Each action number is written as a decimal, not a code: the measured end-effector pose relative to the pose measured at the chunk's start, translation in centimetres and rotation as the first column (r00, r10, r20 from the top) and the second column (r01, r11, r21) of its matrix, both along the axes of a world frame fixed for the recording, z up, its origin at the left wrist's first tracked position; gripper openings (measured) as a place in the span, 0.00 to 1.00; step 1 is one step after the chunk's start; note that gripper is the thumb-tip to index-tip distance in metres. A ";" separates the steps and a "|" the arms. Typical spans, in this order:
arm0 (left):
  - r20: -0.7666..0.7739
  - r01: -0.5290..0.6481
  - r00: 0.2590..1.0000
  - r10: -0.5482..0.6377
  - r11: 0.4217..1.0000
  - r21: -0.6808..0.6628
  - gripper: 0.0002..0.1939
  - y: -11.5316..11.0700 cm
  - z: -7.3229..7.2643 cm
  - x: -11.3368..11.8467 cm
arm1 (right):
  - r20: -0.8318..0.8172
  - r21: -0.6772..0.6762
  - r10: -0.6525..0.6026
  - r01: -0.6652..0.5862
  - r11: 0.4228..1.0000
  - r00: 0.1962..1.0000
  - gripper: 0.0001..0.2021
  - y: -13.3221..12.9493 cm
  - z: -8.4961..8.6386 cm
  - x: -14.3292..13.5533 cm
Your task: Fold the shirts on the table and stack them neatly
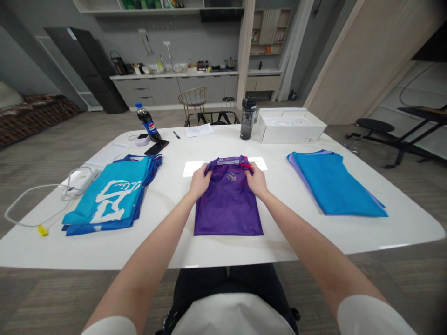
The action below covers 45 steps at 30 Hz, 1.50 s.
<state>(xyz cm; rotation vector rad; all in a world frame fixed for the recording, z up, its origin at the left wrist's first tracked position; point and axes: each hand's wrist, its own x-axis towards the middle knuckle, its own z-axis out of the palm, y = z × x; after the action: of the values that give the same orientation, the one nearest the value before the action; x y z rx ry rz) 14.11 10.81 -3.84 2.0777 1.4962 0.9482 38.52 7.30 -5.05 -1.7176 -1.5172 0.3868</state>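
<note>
A purple shirt (228,204), folded into a rectangle, lies flat in the middle of the white table, its collar at the far end. My left hand (200,180) grips its upper left corner. At the upper right corner, beside a red patch, the fingers of my right hand (257,180) are closed on the fabric. To the left is a stack of folded blue shirts (115,190), the top one turquoise with white print. On the right side lie folded blue and lilac fabrics (335,184).
On the white table (167,251) are a cola bottle (148,123), a phone (157,147), a white charger with cable (81,180), a pen, papers, a dark tumbler (247,118) and a white box (289,128). Chairs stand beyond the far edge.
</note>
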 end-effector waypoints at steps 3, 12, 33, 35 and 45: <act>-0.012 0.100 0.995 -0.100 0.990 0.101 0.12 -2.1 2.0 1.6 | -0.080 0.097 -0.013 0.021 0.995 0.997 0.18 -3.4 1.6 1.1; -0.018 0.329 0.937 -0.348 0.866 0.376 0.10 -8.7 4.6 9.3 | -0.308 0.467 -0.330 0.444 0.765 0.892 0.13 -17.7 2.8 9.7; 0.662 0.490 0.616 -0.426 0.866 0.102 0.12 -9.7 8.3 36.9 | -0.111 0.475 -0.475 0.466 0.746 0.873 0.14 -17.0 11.2 38.2; 0.651 0.421 0.664 -0.369 0.903 0.082 0.11 -5.3 8.4 39.1 | -0.051 0.476 -0.465 0.430 0.767 0.884 0.15 -12.8 11.6 40.5; 0.234 0.264 0.952 -0.198 0.919 -0.294 0.29 4.1 -3.6 37.3 | 0.449 -0.112 -0.468 0.568 0.816 0.761 0.29 -2.3 1.2 38.2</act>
<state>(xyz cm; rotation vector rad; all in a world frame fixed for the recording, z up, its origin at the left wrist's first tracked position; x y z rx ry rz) 51.40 14.92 -7.43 1.8143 1.1792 0.7397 76.76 4.99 -3.89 -2.4432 -1.2023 -0.0964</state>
